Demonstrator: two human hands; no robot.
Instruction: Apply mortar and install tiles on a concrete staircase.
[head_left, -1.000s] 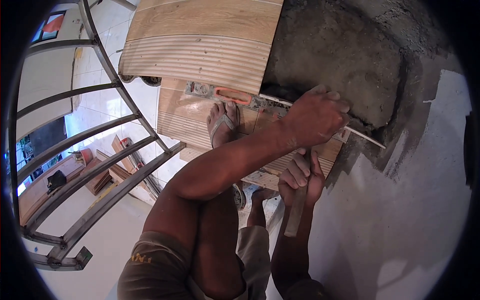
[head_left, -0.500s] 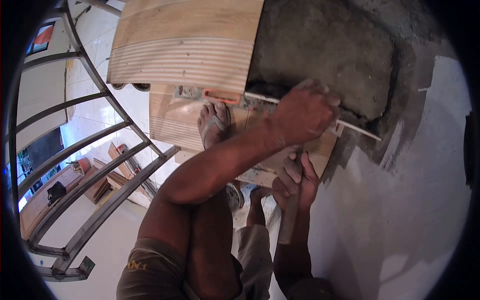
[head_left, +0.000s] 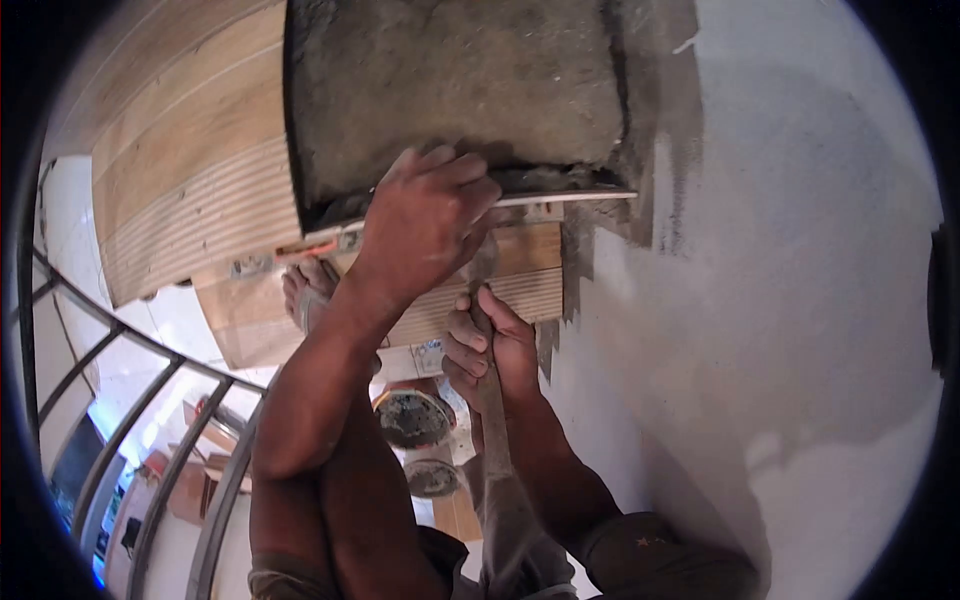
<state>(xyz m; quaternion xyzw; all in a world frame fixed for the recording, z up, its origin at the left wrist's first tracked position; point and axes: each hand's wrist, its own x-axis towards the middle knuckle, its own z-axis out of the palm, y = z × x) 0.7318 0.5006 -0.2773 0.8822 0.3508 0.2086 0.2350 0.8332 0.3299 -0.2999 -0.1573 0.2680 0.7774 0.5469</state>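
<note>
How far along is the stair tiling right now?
Done: wood-look tiles cover the left of the upper step and the step below. In hand: the left hand presses a thin tile edge under the grey mortar bed, while the right hand grips a mortar-caked handle. Left: the mortar bed is bare, and the plaster at the wall edge is rough.

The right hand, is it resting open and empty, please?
No, the right hand is closed around a mortar-stained handle, just below the left hand, which presses on the tile edge.
</note>
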